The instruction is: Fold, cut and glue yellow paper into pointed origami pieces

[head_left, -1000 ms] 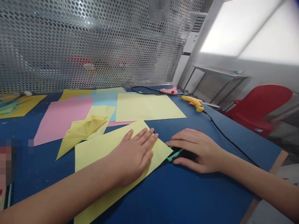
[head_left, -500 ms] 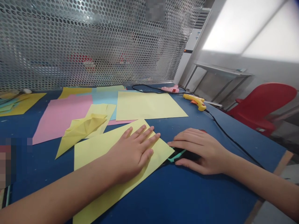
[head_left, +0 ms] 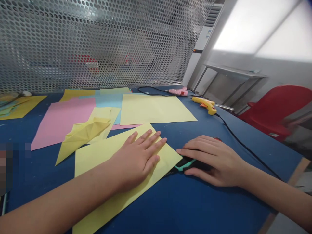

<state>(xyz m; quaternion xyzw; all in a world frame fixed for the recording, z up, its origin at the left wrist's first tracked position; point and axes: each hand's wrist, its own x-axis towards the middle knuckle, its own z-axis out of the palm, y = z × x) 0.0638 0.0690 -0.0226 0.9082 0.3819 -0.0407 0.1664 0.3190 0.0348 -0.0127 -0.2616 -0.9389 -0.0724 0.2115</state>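
My left hand (head_left: 138, 159) lies flat with fingers spread on a pale yellow sheet (head_left: 97, 159) at the centre front. To its right, my right hand (head_left: 214, 161) curves over a black and green tool (head_left: 185, 163), its fingers and thumb wrapped round it. The tool's front end meets the sheet's right corner, and most of its body is hidden under the hand. A folded yellow paper piece (head_left: 85, 131) rests left of the sheet. Behind lies another pale yellow sheet (head_left: 156, 109).
Pink paper (head_left: 65, 120) and blue paper (head_left: 107, 99) lie at the back left. A yellow glue gun (head_left: 206, 104) and a pink one (head_left: 179, 91) sit at the back right with cords. A metal mesh screen (head_left: 97, 42) stands behind; a red chair (head_left: 278, 110) is beyond the table.
My right hand and the tool sit slightly further right and lower in view. My left hand stays flat on the sheet. The view has shifted a little.
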